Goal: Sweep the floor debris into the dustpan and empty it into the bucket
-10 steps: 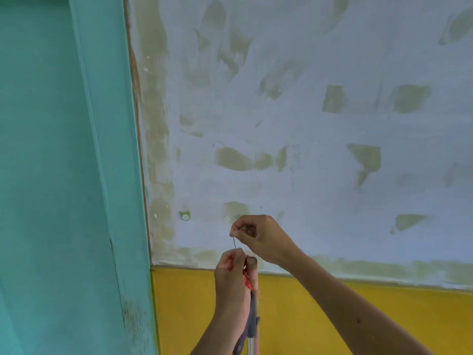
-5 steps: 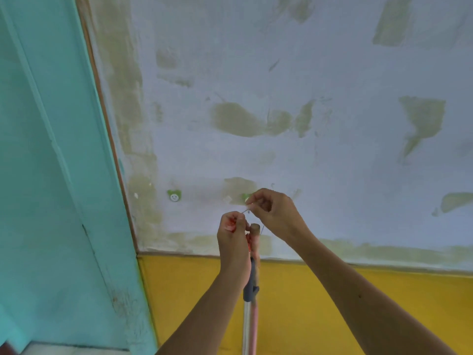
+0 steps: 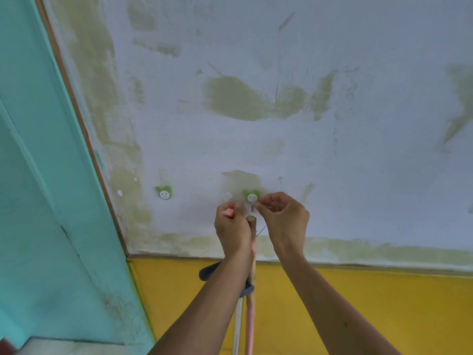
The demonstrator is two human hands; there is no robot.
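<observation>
My left hand (image 3: 233, 231) is closed around the top of a wooden broom handle (image 3: 249, 321) whose lower part is pink; a red-pink bit shows between its fingers. Beside it hangs a metal dustpan handle (image 3: 238, 326) with a grey grip (image 3: 206, 272). My right hand (image 3: 284, 219) pinches a thin hanging string (image 3: 261, 229) from the handle top, right at a green smiley wall hook (image 3: 252, 196). Dustpan pan, broom head, debris and bucket are out of view.
A second green smiley hook (image 3: 163, 192) sits on the patchy white wall (image 3: 332, 149) to the left. A teal door frame (image 3: 51, 175) stands at the left, a yellow lower wall band (image 3: 384, 303) below. A strip of floor shows at the bottom left.
Both hands have risen with the handles toward the wall. My right hand has brought the string from beside the handle top up to the green hook.
</observation>
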